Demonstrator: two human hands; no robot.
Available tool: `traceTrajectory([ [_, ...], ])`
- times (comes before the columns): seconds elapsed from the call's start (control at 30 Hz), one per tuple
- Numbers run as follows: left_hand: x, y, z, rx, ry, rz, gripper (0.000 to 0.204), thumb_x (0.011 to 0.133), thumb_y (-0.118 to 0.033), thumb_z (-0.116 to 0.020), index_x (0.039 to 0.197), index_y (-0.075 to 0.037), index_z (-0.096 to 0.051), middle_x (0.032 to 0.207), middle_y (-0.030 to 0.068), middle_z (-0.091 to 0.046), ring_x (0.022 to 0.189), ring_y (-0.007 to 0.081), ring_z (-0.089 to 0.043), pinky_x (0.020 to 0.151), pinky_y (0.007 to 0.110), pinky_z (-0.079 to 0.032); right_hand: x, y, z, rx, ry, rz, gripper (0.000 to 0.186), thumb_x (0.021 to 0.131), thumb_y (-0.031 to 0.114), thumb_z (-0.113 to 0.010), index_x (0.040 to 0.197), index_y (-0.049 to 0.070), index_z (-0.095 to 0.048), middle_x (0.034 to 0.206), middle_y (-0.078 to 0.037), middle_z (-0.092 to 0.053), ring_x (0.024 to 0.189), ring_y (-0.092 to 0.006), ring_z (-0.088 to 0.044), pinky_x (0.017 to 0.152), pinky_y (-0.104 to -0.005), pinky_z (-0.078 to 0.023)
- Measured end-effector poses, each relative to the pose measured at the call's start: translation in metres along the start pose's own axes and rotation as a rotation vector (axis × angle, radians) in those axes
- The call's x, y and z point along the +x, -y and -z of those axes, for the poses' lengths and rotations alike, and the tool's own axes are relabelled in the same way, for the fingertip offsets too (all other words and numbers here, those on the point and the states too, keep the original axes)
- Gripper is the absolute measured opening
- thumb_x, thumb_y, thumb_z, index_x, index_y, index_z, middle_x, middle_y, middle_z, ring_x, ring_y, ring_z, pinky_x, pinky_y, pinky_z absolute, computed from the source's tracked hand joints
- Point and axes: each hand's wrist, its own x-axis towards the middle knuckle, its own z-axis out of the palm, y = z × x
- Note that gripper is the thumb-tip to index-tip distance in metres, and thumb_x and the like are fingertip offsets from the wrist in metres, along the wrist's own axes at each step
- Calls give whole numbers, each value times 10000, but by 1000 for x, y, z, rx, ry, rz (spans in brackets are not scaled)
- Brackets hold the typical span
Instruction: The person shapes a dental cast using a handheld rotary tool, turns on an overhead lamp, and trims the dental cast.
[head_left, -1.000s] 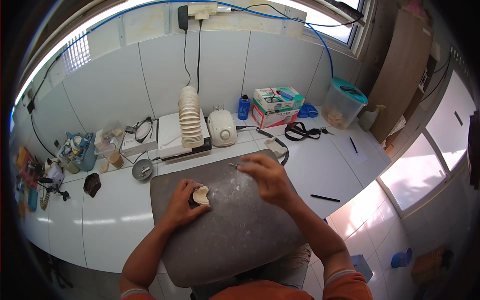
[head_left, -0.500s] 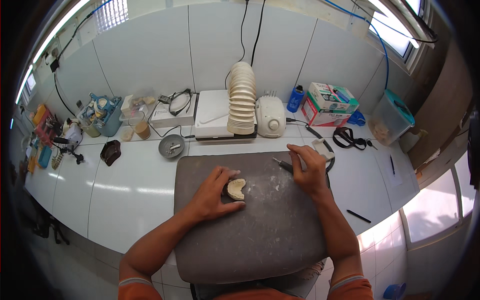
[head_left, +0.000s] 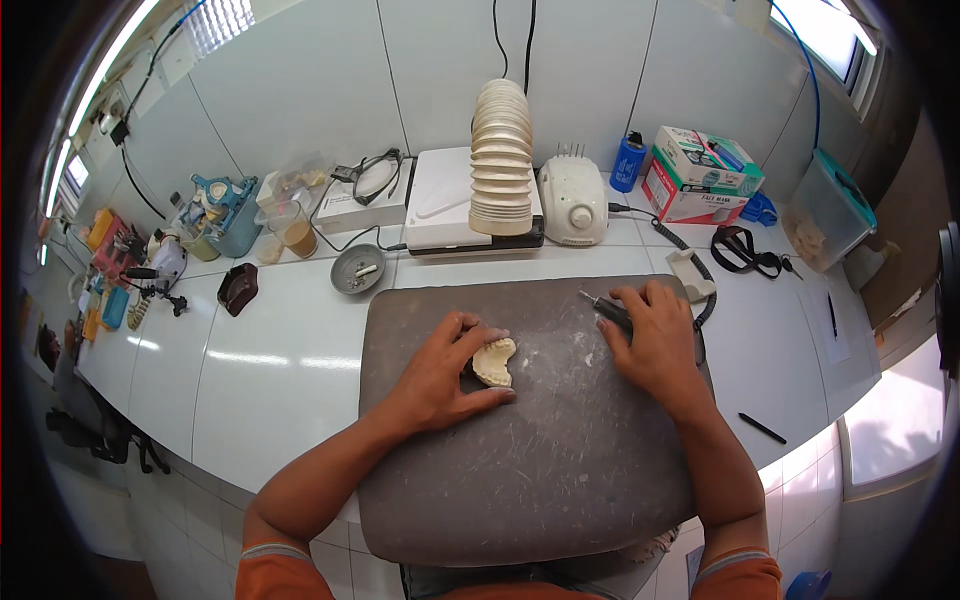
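Observation:
A cream dental cast (head_left: 493, 365) with a horseshoe outline rests on a grey-brown padded mat (head_left: 520, 480). My left hand (head_left: 437, 372) curves round it from the left, fingers at its far edge and thumb at its near edge. To the right, my right hand (head_left: 658, 335) is on a dark rotary handpiece (head_left: 612, 314), thumb and index finger on either side of its body. The handpiece lies at the far right part of the mat, its thin metal tip pointing left. Part of its body is hidden under my palm. White scratches and dust mark the mat between my hands.
Beyond the mat stand a ribbed cream hose (head_left: 500, 165), a white control unit (head_left: 572, 205) and a grey dish (head_left: 350, 270). Mask boxes (head_left: 703, 178), a black strap (head_left: 745, 250) and a black pen (head_left: 763, 428) are at the right. A coiled cord (head_left: 706, 300) runs beside my right hand.
My right hand has come down onto the handpiece from a raised pinch above it. My left hand stays round the dental cast. The whole view has shifted a little.

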Motion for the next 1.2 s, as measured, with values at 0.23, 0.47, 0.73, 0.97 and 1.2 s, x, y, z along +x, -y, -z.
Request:
traceTrajectory([
  [0.23,-5,-6,7,-192,-19,9,708,858,-246,-985,1479,-137,-663,1355,105,-559,1140,256,-639,927,367,-574,3,-8,-5,69,227,-222,345,990,238,-818,1298,100,-744,1130,-150,-648,1079,-358,-653,930,-488,-509],
  [0.47,-1,-2,8,-241,-78,-82,726,870,-185,-964,1493,-75,-609,1336,126,-625,1149,256,-660,991,378,-556,5,18,26,432,53,28,261,1037,174,-754,1275,75,-714,1089,-184,-665,979,-402,-698,841,-503,-549],
  [0.73,-1,2,9,-388,-30,-6,730,856,-158,-947,1469,-30,-572,1325,120,-693,1222,248,-704,1079,389,-551,-4,31,17,361,342,263,275,1095,270,-674,1313,103,-685,1039,-162,-765,897,-430,-746,768,-514,-568],
  [0.97,-1,7,8,-424,23,-13,713,861,-119,-871,1484,-19,-538,1370,145,-684,1245,255,-707,1122,395,-546,-6,45,23,391,355,198,246,1137,300,-596,1261,98,-664,1006,-183,-783,849,-437,-757,735,-533,-564],
  [1.2,-2,8,8,-427,44,-40,709,871,-89,-815,1507,-11,-511,1367,154,-680,1232,263,-712,1106,399,-559,-9,43,17,349,371,236,244,1134,307,-598,1215,84,-656,990,-181,-782,806,-440,-748,712,-550,-553],
])
